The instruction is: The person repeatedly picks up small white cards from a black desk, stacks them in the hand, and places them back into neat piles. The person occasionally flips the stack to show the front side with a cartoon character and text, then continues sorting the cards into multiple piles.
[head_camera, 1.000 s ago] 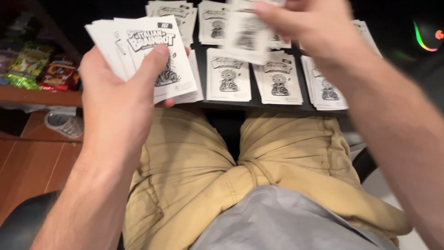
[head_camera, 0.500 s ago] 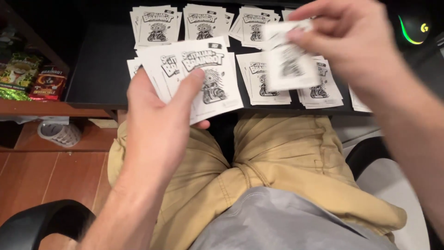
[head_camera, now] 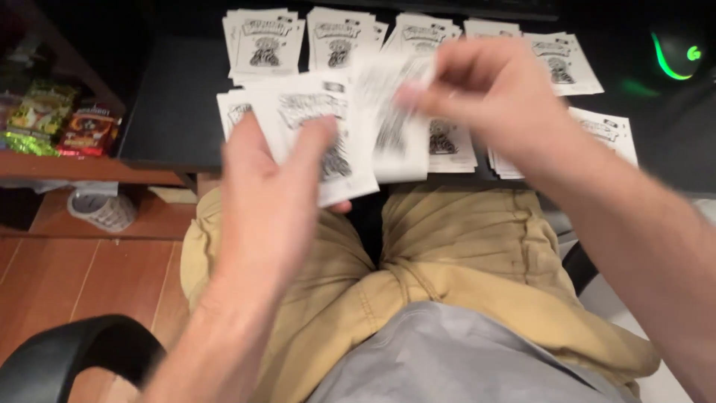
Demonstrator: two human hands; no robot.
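My left hand (head_camera: 268, 201) holds a fanned stack of white cards (head_camera: 335, 175) with black cartoon drawings, thumb pressed on the top card, above my lap. My right hand (head_camera: 485, 101) pinches a single white card (head_camera: 391, 138), blurred by motion, just right of the stack and close to it. On the black desk (head_camera: 171, 112) beyond lie several piles of the same cards (head_camera: 265, 45) in rows. Part of the nearer row is hidden behind my hands.
A wooden shelf at the left carries colourful foil packets (head_camera: 52, 119). A computer mouse with a green light (head_camera: 675, 52) sits at the desk's far right. A white shoe (head_camera: 101, 209) lies on the wooden floor; a black chair arm (head_camera: 67, 358) is lower left.
My right hand has brought the single card down and left, from above the desk piles toward the stack in my left hand. The left hand has stayed over my lap.
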